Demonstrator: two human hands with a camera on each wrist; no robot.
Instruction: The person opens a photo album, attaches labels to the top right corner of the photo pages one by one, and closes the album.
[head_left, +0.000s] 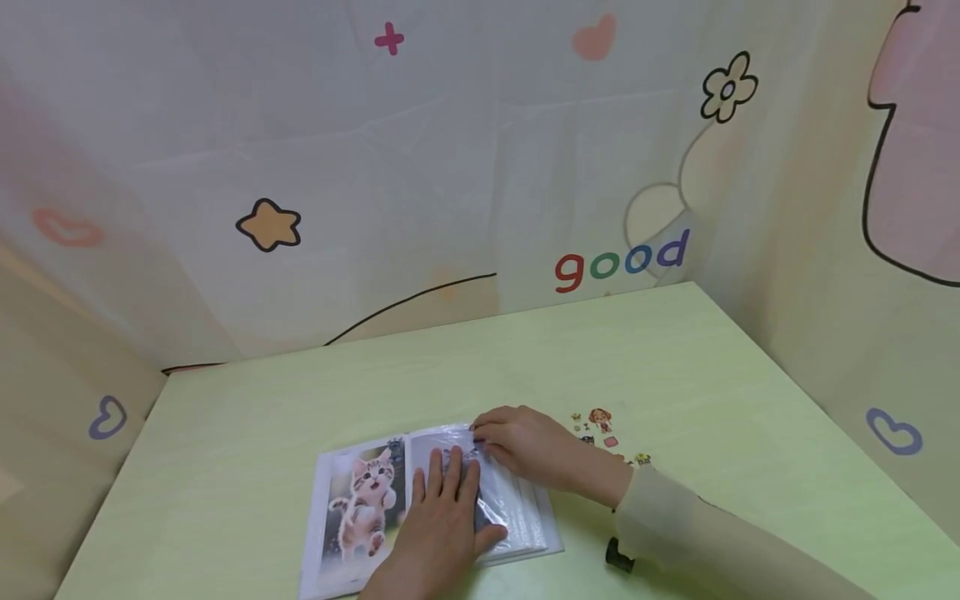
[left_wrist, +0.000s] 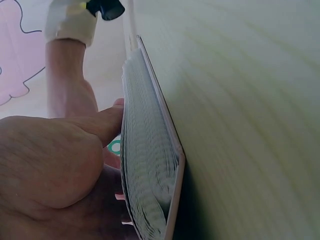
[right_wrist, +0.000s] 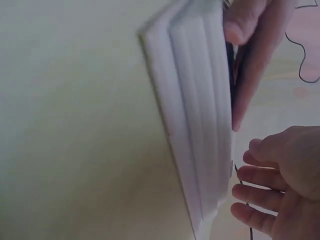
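An open photo album (head_left: 310, 529) lies on the table, with a kitten picture (head_left: 363, 508) on its left page. My left hand (head_left: 442, 512) lies with fingers spread across the glossy right page (head_left: 517, 517). Under the clear sleeve there, a greyish picture is partly covered by that hand. At the top of the same page, the bent fingertips of my right hand (head_left: 525, 442) touch or nearly touch the sleeve; whether they pinch anything is hidden. The right wrist view shows the album's thick stack of pages (right_wrist: 200, 100) edge-on, my right hand's fingers bent toward it.
Small cartoon stickers, among them a puppy (head_left: 600, 419), lie right of the album, some behind the right forearm. A small black object (head_left: 618, 557) sits by the right sleeve. Printed cloth walls (head_left: 450, 167) surround the pale green table (head_left: 247, 425).
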